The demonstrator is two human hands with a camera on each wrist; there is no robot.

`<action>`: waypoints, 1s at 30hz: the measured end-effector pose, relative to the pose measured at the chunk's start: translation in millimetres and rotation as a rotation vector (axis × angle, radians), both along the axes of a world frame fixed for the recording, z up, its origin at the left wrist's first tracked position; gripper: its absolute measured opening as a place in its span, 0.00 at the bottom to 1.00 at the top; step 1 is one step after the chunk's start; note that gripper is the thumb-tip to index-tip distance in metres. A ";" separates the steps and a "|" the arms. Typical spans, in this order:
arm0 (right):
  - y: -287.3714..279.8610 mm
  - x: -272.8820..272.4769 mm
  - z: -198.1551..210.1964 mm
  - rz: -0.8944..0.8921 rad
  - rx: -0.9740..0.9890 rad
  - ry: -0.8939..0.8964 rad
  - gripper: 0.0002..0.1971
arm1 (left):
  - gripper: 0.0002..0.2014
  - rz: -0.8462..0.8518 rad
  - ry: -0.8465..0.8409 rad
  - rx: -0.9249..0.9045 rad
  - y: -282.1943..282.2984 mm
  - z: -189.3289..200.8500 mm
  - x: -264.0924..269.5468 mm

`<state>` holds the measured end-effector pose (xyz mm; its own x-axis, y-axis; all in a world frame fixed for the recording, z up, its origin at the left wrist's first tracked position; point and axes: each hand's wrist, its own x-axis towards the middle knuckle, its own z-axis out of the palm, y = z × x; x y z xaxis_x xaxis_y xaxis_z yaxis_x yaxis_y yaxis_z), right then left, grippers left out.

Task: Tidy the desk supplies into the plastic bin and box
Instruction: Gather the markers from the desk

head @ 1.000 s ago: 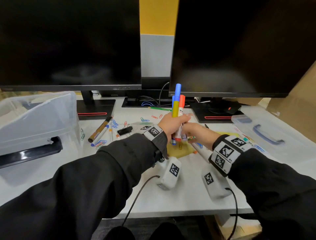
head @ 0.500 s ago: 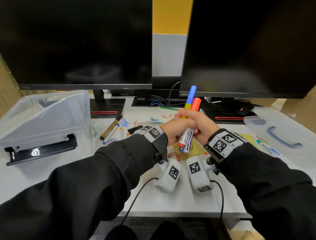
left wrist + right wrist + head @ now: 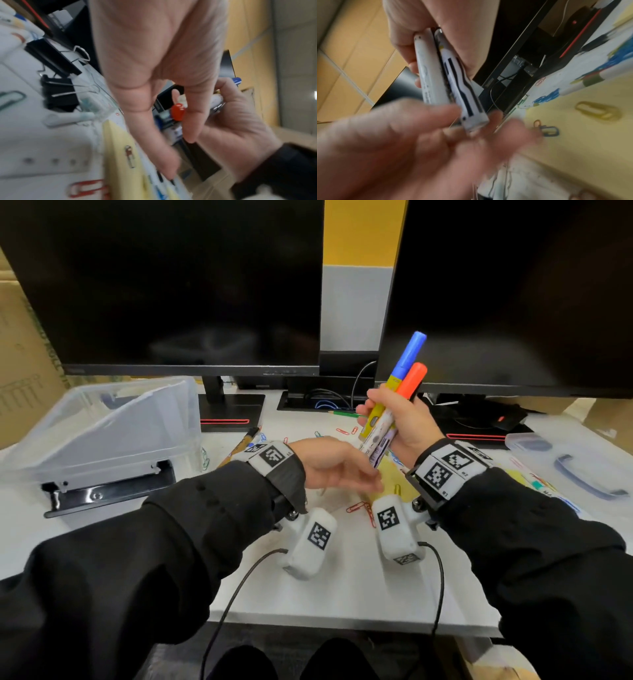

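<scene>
Orange, blue and yellow markers (image 3: 394,409) stand bunched in the right hand (image 3: 404,426), fingers curled round the barrels, long axis tilted up and far-right, caps uppermost. Plastic bin (image 3: 113,422) lies well apart at far left. Left hand (image 3: 332,467), fingers relaxed and empty, hovers low over the surface (image 3: 342,583), nearer the bin.

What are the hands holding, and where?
The right hand grips a bundle of markers around their middles. The left hand holds nothing.

The plastic bin (image 3: 113,426) is clear and glossy. The markers (image 3: 387,419) have smooth plastic barrels. The binder clip (image 3: 58,93) is matt black with metal wire arms.
</scene>
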<state>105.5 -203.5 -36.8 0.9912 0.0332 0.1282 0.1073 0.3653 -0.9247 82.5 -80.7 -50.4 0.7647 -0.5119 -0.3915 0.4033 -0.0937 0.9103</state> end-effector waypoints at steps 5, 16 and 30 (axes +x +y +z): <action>20.9 -5.5 -4.1 0.107 0.009 0.015 0.05 | 0.17 0.073 -0.103 -0.076 3.3 15.5 -1.1; 22.6 13.9 -23.1 0.012 -0.208 0.183 0.08 | 0.12 0.365 -0.474 1.399 76.4 0.2 28.8; 26.5 11.7 -30.2 0.054 -0.233 0.303 0.06 | 0.19 0.303 -0.345 1.446 105.9 -18.4 25.9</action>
